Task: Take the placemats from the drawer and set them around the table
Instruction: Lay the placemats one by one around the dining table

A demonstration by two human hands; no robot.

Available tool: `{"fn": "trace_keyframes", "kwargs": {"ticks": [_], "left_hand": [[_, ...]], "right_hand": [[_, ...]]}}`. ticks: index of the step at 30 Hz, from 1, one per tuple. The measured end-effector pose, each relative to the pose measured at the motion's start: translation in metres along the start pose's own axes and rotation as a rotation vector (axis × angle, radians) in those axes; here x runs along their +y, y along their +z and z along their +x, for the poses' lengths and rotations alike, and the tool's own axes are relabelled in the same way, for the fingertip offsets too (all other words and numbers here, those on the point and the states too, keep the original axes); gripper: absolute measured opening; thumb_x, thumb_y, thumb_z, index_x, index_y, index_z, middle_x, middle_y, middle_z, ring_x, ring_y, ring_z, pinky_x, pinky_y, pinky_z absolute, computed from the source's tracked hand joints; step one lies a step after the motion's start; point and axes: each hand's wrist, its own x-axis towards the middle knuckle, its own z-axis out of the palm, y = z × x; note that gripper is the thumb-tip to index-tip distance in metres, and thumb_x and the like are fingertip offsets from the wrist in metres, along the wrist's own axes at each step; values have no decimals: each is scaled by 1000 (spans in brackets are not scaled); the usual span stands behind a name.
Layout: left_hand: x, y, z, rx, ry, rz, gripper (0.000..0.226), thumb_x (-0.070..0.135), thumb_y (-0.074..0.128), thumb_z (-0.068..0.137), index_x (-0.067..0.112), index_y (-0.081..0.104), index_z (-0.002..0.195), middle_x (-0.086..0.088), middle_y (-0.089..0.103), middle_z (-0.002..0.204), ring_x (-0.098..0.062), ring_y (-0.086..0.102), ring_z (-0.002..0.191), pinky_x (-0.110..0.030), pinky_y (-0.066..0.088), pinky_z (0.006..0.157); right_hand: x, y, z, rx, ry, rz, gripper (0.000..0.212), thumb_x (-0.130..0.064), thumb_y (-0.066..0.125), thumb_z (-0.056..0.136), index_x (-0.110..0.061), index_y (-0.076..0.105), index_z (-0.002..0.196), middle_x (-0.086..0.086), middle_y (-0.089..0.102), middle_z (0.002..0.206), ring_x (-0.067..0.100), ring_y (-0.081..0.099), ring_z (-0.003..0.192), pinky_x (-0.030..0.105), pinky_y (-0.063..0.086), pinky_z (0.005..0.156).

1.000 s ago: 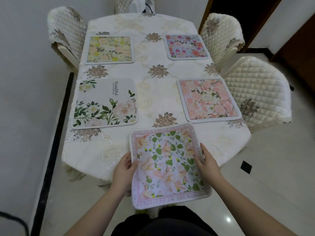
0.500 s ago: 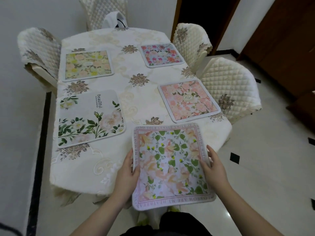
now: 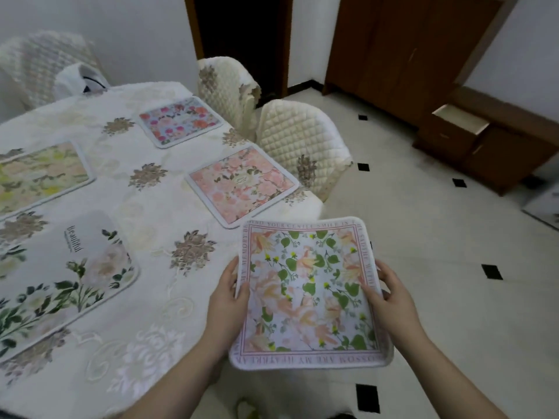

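- Left hand (image 3: 227,300) and right hand (image 3: 393,303) gripping opposite side edges of bordered floral placemat (image 3: 308,293).
- Held in air just off surface (image 3: 145,313) corner, beside pink floral placemat (image 3: 242,184).
- Placing last mat, likely.
- Next: lowering flat onto a free spot on surface.

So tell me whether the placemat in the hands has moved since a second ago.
Yes. The held placemat has moved right and off the table: earlier it overlapped the near edge, now it hangs beyond the corner, over floor.

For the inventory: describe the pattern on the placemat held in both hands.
Held placemat: peach flowers, green leaves, pink lettered border; head view.
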Motion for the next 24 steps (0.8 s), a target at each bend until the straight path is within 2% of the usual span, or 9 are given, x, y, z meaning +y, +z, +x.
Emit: {"fn": "trace_keyframes", "kwargs": {"ticks": [2,5,8,10,12,15,21,24], "left_hand": [[14,28,1,-42,20,9,52,33,54,100,42,36,147,7,64,126,-6,71,94,-23,60,68],[39,78,-4,-121,20,32,52,35,55,99,42,36,147,8,64,121,-1,71,87,-22,59,64],[61,131,-8,-194,57,82,52,37,56,98,41,38,146,9,64,126,-3,69,96,-30,61,75],[74,166,-9,-242,94,94,50,32,57,97,38,43,145,10,64,127,-5,68,101,-29,60,79],[86,201,-10,-289,117,99,50,25,58,97,34,45,145,9,67,124,-5,69,100,-27,60,78],[103,245,-10,-341,105,85,51,22,60,96,35,46,144,9,71,116,-9,72,95,-38,62,79],[129,303,0,-404,97,58,50,21,61,93,36,51,140,8,75,107,-12,74,91,-43,60,82],[139,323,10,-427,50,20,49,17,61,95,35,51,140,6,76,105,-15,75,89,-45,61,80]], "right_hand": [[8,-29,-2,45,18,22,50,-24,66,93,-37,49,139,-14,63,125,10,71,95,30,62,68],[23,-79,-7,111,67,70,52,-24,67,92,-34,48,140,-15,64,121,11,72,92,33,62,68],[40,-134,-14,182,95,90,54,-23,67,92,-34,47,142,-17,64,120,12,73,91,40,63,71],[53,-169,-19,230,107,100,54,-22,66,93,-33,46,142,-16,64,122,12,73,90,41,63,72],[65,-202,-23,271,117,102,52,-20,65,94,-33,47,141,-20,65,118,10,74,87,37,62,69],[78,-241,-29,318,137,108,51,-19,64,95,-33,47,140,-27,64,113,8,74,84,30,61,66],[96,-292,-21,395,160,125,53,-15,64,95,-33,46,142,-19,61,126,6,73,86,27,61,67],[95,-304,-10,411,158,129,49,-12,62,95,-35,49,137,-28,62,116,5,73,83,22,59,62]]}}
